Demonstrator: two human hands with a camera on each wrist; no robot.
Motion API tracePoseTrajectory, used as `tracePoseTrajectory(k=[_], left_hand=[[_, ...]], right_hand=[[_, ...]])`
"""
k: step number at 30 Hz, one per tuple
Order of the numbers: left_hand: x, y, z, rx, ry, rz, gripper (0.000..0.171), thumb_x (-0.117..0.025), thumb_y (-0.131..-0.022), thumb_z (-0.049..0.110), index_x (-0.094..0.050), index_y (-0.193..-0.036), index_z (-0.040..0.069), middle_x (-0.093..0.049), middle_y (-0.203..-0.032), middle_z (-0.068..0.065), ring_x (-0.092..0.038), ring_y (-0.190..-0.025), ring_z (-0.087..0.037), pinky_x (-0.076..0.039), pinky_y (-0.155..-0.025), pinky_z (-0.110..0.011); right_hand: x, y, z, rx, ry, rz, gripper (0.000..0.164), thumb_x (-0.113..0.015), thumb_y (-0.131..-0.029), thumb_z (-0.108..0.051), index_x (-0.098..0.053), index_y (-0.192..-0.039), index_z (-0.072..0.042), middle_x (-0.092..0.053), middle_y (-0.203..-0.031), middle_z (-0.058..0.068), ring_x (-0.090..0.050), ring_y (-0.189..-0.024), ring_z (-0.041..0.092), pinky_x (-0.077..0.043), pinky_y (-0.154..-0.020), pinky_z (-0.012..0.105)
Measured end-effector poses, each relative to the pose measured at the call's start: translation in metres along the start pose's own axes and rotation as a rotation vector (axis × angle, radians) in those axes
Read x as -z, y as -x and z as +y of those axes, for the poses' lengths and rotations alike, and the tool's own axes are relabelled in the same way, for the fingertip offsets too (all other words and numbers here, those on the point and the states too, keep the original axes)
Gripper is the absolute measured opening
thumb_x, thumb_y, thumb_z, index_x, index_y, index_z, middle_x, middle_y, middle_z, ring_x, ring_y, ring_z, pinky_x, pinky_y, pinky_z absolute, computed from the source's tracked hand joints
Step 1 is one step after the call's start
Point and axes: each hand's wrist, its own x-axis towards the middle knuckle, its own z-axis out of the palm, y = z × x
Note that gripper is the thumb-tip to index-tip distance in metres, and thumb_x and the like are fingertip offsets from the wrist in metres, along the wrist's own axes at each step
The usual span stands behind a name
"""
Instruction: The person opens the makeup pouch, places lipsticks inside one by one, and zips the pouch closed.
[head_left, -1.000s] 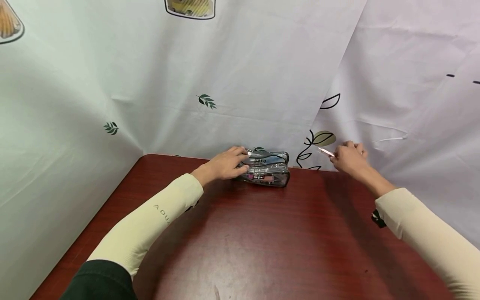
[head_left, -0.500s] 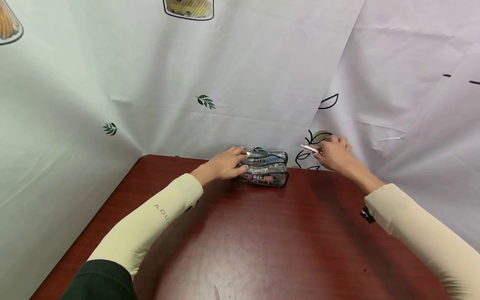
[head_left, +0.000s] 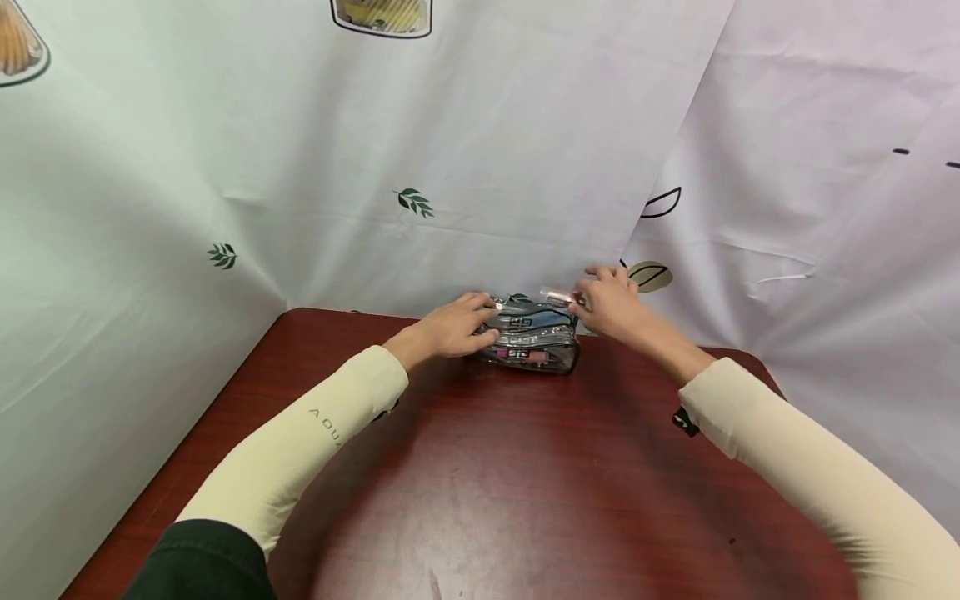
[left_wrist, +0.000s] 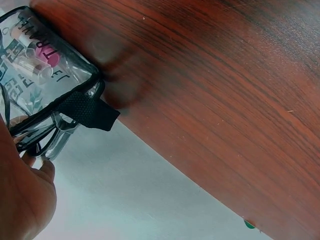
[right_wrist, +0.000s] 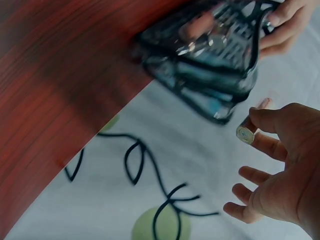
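A clear makeup bag (head_left: pixel 557 339) with black trim stands at the table's back edge. My left hand (head_left: pixel 448 327) grips its left end, fingertips over the top and thumb on the near side. Pink and pale cosmetic tubes (left_wrist: pixel 48 56) show through its wall in the left wrist view. My right hand (head_left: pixel 613 307) pinches a slim pinkish lip gloss tube (head_left: pixel 557 296) between thumb and index finger, just over the bag's right end. Its round end (right_wrist: pixel 245 134) faces the camera in the right wrist view, where the other fingers are spread.
The reddish-brown wooden table (head_left: pixel 480 483) ends right behind the bag. A white printed cloth (head_left: pixel 510 150) hangs along the back and left side, close to both hands. A black strap tab (left_wrist: pixel 89 111) sticks out from the bag's end.
My right hand has moved left with the lip gloss tube, from the right of the bag to over its right end. The left hand and the bag have stayed in place.
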Motion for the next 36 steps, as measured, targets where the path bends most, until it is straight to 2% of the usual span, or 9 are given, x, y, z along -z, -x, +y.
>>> tracePoseTrajectory(k=[1, 8, 15, 22, 26, 27, 30, 35, 36], left_hand=[[0.002, 0.001, 0.002, 0.002, 0.001, 0.001, 0.076, -0.044, -0.115, 0.058, -0.054, -0.168, 0.005, -0.047, -0.175, -0.015, -0.036, -0.168, -0.037, -0.035, -0.137, -0.059], [-0.022, -0.017, -0.027, -0.025, 0.028, 0.037, 0.085, -0.043, -0.112, 0.071, -0.052, -0.170, 0.009, -0.043, -0.179, -0.010, -0.030, -0.172, -0.033, -0.031, -0.140, -0.056], [0.004, -0.003, 0.007, -0.028, -0.029, 0.017, 0.077, -0.044, -0.115, 0.059, -0.055, -0.166, 0.003, -0.047, -0.175, -0.017, -0.035, -0.170, -0.037, -0.035, -0.138, -0.058], [-0.025, -0.020, -0.030, -0.020, 0.013, 0.033, 0.085, -0.042, -0.112, 0.072, -0.051, -0.171, 0.011, -0.042, -0.179, -0.008, -0.027, -0.173, -0.031, -0.029, -0.141, -0.056], [-0.027, -0.022, -0.032, -0.016, -0.016, 0.033, 0.081, -0.046, -0.113, 0.066, -0.053, -0.169, 0.008, -0.045, -0.177, -0.011, -0.031, -0.171, -0.034, -0.031, -0.139, -0.056], [-0.028, -0.022, -0.033, -0.014, 0.007, 0.040, 0.079, -0.048, -0.112, 0.064, -0.054, -0.168, 0.009, -0.046, -0.176, -0.010, -0.031, -0.170, -0.033, -0.031, -0.139, -0.056], [-0.024, -0.018, -0.028, -0.012, 0.008, 0.045, 0.080, -0.046, -0.112, 0.065, -0.055, -0.168, 0.008, -0.047, -0.174, -0.010, -0.034, -0.168, -0.032, -0.035, -0.137, -0.057], [0.006, 0.006, 0.010, 0.012, -0.036, -0.003, 0.075, -0.044, -0.115, 0.055, -0.053, -0.168, 0.003, -0.046, -0.175, -0.015, -0.035, -0.169, -0.035, -0.036, -0.137, -0.057], [0.004, 0.006, 0.006, 0.000, -0.053, -0.004, 0.077, -0.040, -0.116, 0.058, -0.051, -0.169, 0.004, -0.046, -0.176, -0.014, -0.034, -0.170, -0.034, -0.035, -0.138, -0.053]], right_hand=[[-0.001, -0.001, -0.004, 0.016, 0.000, 0.000, 0.031, -0.068, -0.112, -0.026, -0.077, -0.129, -0.001, -0.043, -0.173, 0.033, -0.035, -0.157, 0.063, -0.034, -0.122, 0.079], [-0.009, -0.003, -0.022, 0.070, -0.015, -0.008, 0.029, -0.071, -0.111, -0.023, -0.077, -0.131, -0.003, -0.044, -0.173, 0.032, -0.038, -0.154, 0.059, -0.035, -0.121, 0.076], [-0.016, -0.003, -0.023, 0.083, -0.015, -0.004, 0.027, -0.071, -0.111, -0.024, -0.078, -0.129, -0.004, -0.044, -0.173, 0.032, -0.038, -0.155, 0.059, -0.034, -0.121, 0.076], [-0.018, -0.003, -0.027, 0.099, -0.029, -0.002, 0.030, -0.073, -0.110, -0.025, -0.078, -0.129, -0.003, -0.045, -0.172, 0.032, -0.037, -0.155, 0.059, -0.035, -0.120, 0.077], [-0.018, -0.005, -0.031, 0.099, -0.029, -0.011, 0.031, -0.074, -0.109, -0.026, -0.079, -0.130, -0.004, -0.045, -0.172, 0.032, -0.037, -0.155, 0.059, -0.034, -0.120, 0.077], [-0.018, -0.005, -0.031, 0.097, -0.027, -0.016, 0.031, -0.075, -0.109, -0.026, -0.079, -0.130, -0.004, -0.044, -0.172, 0.032, -0.037, -0.155, 0.059, -0.034, -0.120, 0.077], [-0.018, -0.005, -0.032, 0.086, -0.022, -0.031, 0.030, -0.075, -0.109, -0.027, -0.079, -0.130, -0.005, -0.043, -0.173, 0.031, -0.036, -0.156, 0.059, -0.033, -0.122, 0.077], [-0.018, -0.003, -0.031, 0.052, -0.028, -0.028, 0.030, -0.072, -0.112, -0.027, -0.078, -0.131, -0.006, -0.041, -0.176, 0.029, -0.034, -0.159, 0.058, -0.032, -0.125, 0.077], [-0.019, -0.003, -0.030, 0.046, -0.025, -0.025, 0.030, -0.071, -0.112, -0.027, -0.078, -0.132, -0.006, -0.041, -0.176, 0.029, -0.034, -0.159, 0.058, -0.032, -0.125, 0.077]])
